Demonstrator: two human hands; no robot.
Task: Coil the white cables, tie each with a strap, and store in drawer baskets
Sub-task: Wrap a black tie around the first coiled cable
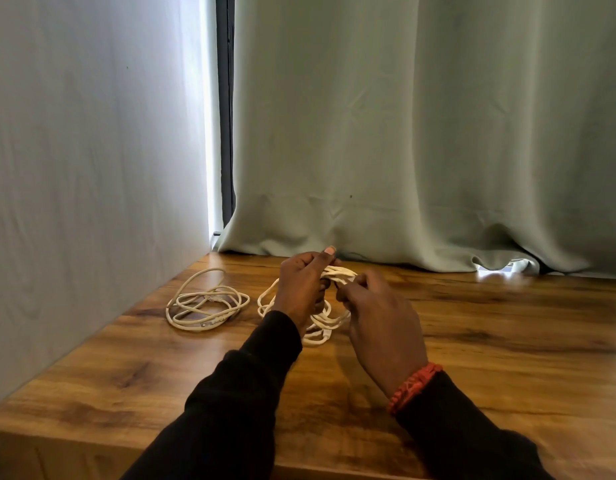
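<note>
A white cable coil (325, 323) is held upright just above the wooden table (490, 341). My left hand (301, 285) grips the top of its loops, with the thumb raised. My right hand (375, 313) pinches the bundled strands beside the left hand's fingers. Whether a strap is between my fingers is hidden. A second white cable (206, 304) lies in loose loops on the table, to the left of my hands.
A grey-green curtain (420, 133) hangs along the table's back edge and a pale fabric wall (92, 168) closes the left side. Something white (517, 265) peeks from under the curtain at the back right. No drawer or basket is in view.
</note>
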